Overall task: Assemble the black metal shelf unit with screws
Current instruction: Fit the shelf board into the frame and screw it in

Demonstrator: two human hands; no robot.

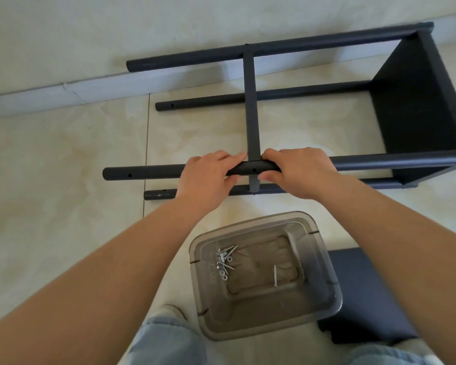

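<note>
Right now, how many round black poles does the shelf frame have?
4: far top pole, far lower pole, near top pole held by both hands, near lower pole. None seems hidden.

Open tiled floor (63, 159) spreads left of the shelf frame (416, 101), while a clear screw tub (324, 272) and dark panel (366, 293) crowd the near side beneath both forearms.
</note>
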